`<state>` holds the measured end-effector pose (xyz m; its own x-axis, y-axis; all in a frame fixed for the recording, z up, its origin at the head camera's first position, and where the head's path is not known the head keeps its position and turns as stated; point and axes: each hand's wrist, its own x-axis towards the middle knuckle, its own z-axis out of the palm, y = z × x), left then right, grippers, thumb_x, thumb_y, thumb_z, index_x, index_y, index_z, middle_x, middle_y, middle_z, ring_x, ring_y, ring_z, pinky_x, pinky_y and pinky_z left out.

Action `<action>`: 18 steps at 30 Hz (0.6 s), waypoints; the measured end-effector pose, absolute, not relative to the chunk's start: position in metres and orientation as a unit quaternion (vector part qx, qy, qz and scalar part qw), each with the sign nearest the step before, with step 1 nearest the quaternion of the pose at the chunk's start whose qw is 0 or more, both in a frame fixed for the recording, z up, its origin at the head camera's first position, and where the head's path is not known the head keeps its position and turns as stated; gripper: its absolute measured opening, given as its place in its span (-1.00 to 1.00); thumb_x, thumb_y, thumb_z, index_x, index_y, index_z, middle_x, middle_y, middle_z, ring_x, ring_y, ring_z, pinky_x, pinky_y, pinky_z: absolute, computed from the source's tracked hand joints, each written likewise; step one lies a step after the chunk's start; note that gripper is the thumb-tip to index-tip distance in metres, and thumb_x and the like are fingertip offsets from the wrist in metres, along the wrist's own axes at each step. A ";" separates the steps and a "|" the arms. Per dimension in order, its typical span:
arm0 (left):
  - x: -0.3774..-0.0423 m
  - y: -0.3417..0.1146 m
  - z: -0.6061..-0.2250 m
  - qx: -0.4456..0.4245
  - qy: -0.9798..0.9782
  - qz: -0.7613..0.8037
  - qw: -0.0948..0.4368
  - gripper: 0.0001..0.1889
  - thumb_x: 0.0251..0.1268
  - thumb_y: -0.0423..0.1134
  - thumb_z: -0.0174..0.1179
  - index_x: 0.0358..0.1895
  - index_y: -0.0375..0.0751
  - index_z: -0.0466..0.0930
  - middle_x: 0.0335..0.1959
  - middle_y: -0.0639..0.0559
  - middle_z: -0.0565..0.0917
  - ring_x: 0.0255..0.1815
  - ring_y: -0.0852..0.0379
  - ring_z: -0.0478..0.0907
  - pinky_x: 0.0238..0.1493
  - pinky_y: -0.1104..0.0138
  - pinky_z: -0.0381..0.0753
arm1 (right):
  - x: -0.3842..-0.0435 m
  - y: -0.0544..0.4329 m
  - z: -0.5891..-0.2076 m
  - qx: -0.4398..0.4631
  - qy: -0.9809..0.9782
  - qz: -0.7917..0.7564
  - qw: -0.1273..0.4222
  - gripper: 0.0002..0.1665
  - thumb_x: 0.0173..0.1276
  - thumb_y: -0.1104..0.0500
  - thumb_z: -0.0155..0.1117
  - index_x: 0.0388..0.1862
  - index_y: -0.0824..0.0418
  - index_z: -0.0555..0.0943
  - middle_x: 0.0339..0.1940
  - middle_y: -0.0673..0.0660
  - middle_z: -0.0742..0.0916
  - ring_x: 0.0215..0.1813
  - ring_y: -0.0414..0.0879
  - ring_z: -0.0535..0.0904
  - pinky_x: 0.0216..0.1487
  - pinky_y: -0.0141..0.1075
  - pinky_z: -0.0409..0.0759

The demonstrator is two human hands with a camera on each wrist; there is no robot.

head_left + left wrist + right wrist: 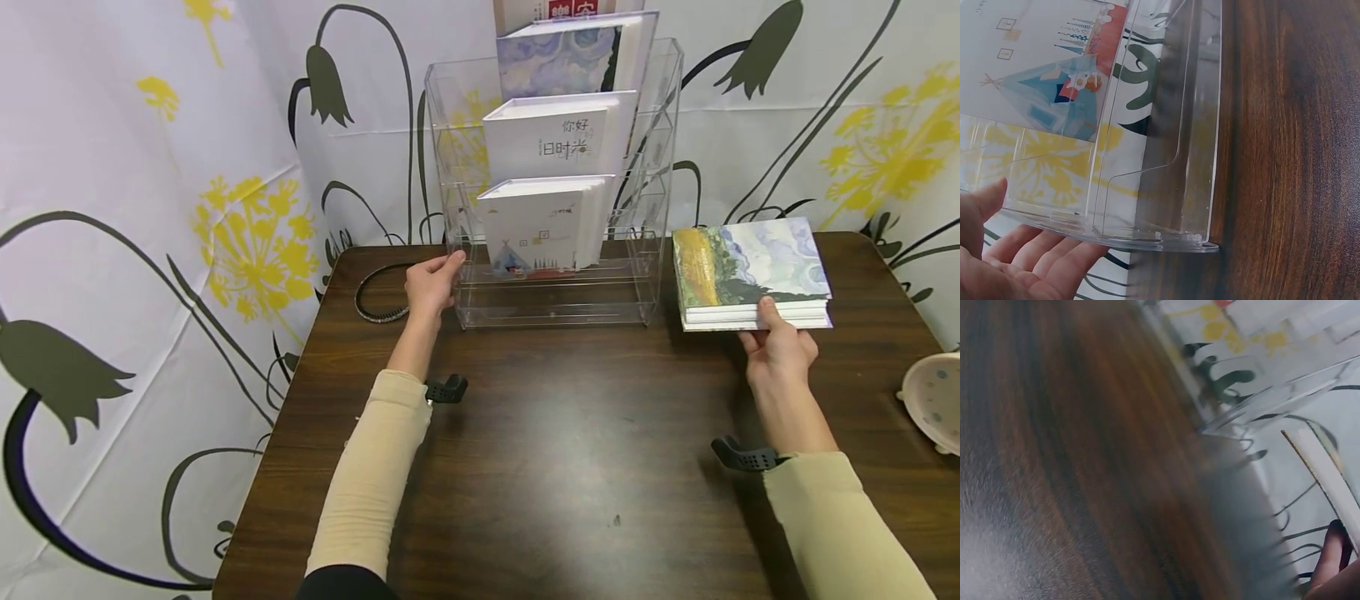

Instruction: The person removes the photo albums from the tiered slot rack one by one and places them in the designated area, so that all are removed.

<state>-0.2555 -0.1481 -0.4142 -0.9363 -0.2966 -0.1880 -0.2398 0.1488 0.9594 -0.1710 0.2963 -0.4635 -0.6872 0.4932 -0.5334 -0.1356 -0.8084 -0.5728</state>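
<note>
**Right hand (783, 354) grips a thick book with a painted landscape cover (757, 258)**

Through the head camera I have the book to the right of a clear acrylic tiered rack (555, 315), apart from it. The thumb lies over the white page edge, fingers beneath; I can't tell whether the book touches the dark brown wood-grain desk (555, 417).

The person's left hand (431, 287) grips the rack's left side, fingers along the outside. I count four books in the tiers: a white book with a blue tent drawing (551, 225), a white book with dark Chinese lettering (551, 137), a book with a swirling blue-violet cover (555, 67) and, cut off at the top, a book with red lettering blocks (521, 15). A black looped cord (381, 317) lies left of the rack.
</note>
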 end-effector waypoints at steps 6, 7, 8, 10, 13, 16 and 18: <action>-0.254 -0.149 -0.415 0.178 -0.756 -0.630 0.024 -0.47 0.24 0.10 0.33 0.10 -0.26 0.67 0.06 -0.11 0.64 0.05 0.04 0.55 -0.02 0.07 0.66 | -0.181 0.292 -0.471 -0.405 -0.287 0.857 0.134 -0.58 0.10 0.36 0.53 -0.15 0.15 0.51 -0.49 0.07 0.73 -0.48 -0.12 0.71 -0.58 -0.23 0.67; -0.254 -0.149 -0.415 0.176 -0.756 -0.630 0.025 -0.47 0.25 0.09 0.33 0.10 -0.27 0.67 0.05 -0.11 0.64 0.04 0.04 0.55 -0.02 0.07 0.66 | -0.183 0.291 -0.472 -0.414 -0.295 0.851 0.129 -0.56 0.09 0.35 0.54 -0.15 0.15 0.49 -0.49 0.06 0.72 -0.49 -0.13 0.70 -0.59 -0.24 0.67; -0.254 -0.149 -0.415 0.175 -0.756 -0.630 0.027 -0.47 0.25 0.09 0.33 0.09 -0.27 0.67 0.05 -0.11 0.64 0.04 0.04 0.55 -0.03 0.07 0.66 | -0.184 0.290 -0.473 -0.420 -0.300 0.847 0.126 -0.54 0.08 0.34 0.55 -0.15 0.14 0.48 -0.50 0.06 0.71 -0.50 -0.14 0.70 -0.60 -0.25 0.66; -0.254 -0.149 -0.415 0.173 -0.757 -0.630 0.028 -0.47 0.25 0.10 0.33 0.09 -0.27 0.67 0.05 -0.11 0.64 0.04 0.05 0.55 -0.03 0.07 0.66 | -0.188 0.289 -0.475 -0.429 -0.309 0.840 0.123 -0.52 0.07 0.34 0.56 -0.14 0.14 0.46 -0.51 0.05 0.69 -0.52 -0.15 0.69 -0.60 -0.25 0.66; -0.255 -0.149 -0.416 0.173 -0.758 -0.629 0.029 -0.48 0.25 0.10 0.33 0.08 -0.26 0.68 0.05 -0.10 0.65 0.04 0.05 0.55 -0.04 0.08 0.67 | -0.192 0.288 -0.477 -0.438 -0.314 0.834 0.121 -0.52 0.06 0.35 0.56 -0.14 0.14 0.47 -0.52 0.05 0.68 -0.53 -0.15 0.69 -0.59 -0.26 0.66; -0.255 -0.149 -0.416 0.174 -0.761 -0.625 0.028 -0.48 0.24 0.11 0.33 0.08 -0.24 0.69 0.06 -0.09 0.64 0.06 0.05 0.54 -0.04 0.08 0.67 | -0.196 0.288 -0.478 -0.445 -0.320 0.828 0.121 -0.52 0.06 0.36 0.56 -0.15 0.13 0.48 -0.52 0.04 0.69 -0.54 -0.15 0.69 -0.58 -0.26 0.66; -0.255 -0.149 -0.416 0.174 -0.763 -0.622 0.029 -0.48 0.24 0.12 0.33 0.08 -0.23 0.69 0.07 -0.09 0.64 0.07 0.04 0.54 -0.04 0.08 0.67 | -0.198 0.290 -0.478 -0.451 -0.326 0.822 0.117 -0.51 0.04 0.36 0.57 -0.14 0.13 0.48 -0.53 0.03 0.70 -0.55 -0.15 0.68 -0.58 -0.27 0.66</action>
